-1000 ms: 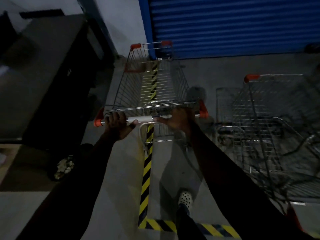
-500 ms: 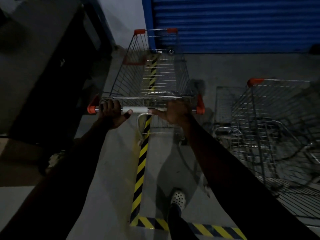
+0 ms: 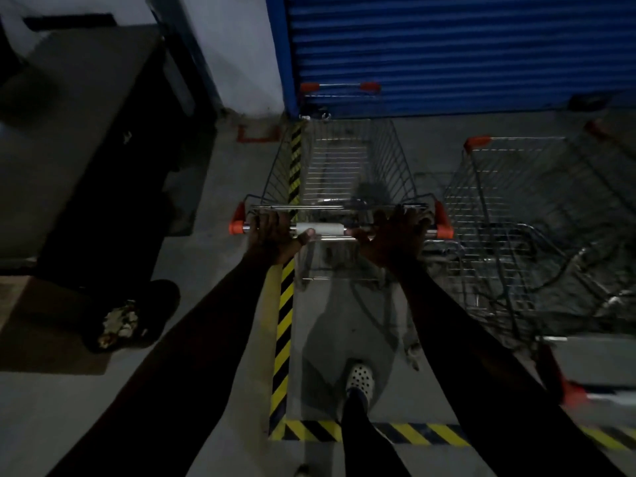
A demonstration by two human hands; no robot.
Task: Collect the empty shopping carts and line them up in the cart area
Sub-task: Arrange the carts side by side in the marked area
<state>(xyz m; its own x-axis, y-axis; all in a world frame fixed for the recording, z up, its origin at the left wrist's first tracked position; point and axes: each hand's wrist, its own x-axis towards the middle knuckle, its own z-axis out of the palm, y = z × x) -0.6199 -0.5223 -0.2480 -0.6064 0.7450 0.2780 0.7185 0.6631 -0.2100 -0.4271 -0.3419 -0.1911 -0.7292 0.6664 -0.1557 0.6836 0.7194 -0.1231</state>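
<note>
- Against the blue corrugated shutter (image 3: pixel 447 46): wire-mesh shopping cart (image 3: pixel 344 166), empty, chrome grid basket tapering toward the shutter, orange plastic caps on its corners.
- Handle bar (image 3: pixel 320 229): round chrome tube, white sleeve mid-span, orange end caps; sits at the cart's end farthest from the shutter.
- Left hand (image 3: pixel 272 235) curled tight round the bar, left of the white sleeve, thumb tucked under.
- Right hand (image 3: pixel 395 239) on the bar right of the sleeve, fingers spread looser over the top, palm pressing; full wrap cannot be told, too dark.
- Dark long sleeves on both arms.
- Second cart (image 3: pixel 523 215), same wire build, just beside the held cart on its right, more tangled cart frames behind it; close, gap narrow.
- Yellow-black hazard tape (image 3: pixel 285 321) runs under the cart's left side, another strip crosses the concrete floor behind the person's white perforated shoe (image 3: pixel 359 376).
- Dark cabinet (image 3: pixel 86 149) well left of the cart; dark bag (image 3: pixel 127 318) with pale scraps at its foot.
</note>
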